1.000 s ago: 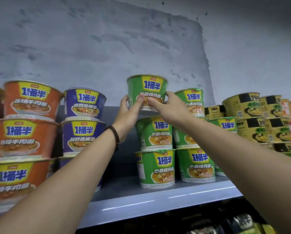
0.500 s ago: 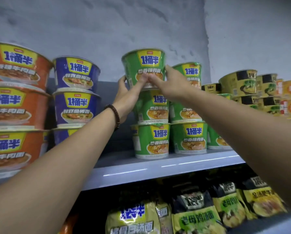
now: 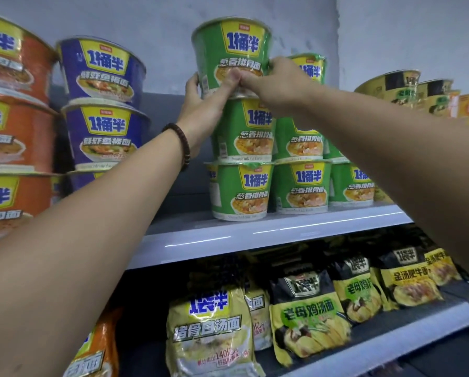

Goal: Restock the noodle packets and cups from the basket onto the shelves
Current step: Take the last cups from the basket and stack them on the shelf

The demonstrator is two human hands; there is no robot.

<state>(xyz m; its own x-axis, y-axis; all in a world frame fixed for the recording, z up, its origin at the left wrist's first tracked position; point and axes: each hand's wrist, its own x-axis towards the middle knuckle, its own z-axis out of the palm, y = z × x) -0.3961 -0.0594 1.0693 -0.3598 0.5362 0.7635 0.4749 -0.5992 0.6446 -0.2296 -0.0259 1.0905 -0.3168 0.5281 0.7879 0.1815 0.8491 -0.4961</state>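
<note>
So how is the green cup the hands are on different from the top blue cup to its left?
The green cup tops a stack of three, gripped near its base by the left hand and right hand; the blue cup sits untouched. The green cup looks taller and narrower, the blue cup wider. Both carry the same yellow logo panel.

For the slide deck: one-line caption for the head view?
Both hands, left hand and right hand, seat a green noodle cup atop a two-high stack.
</note>
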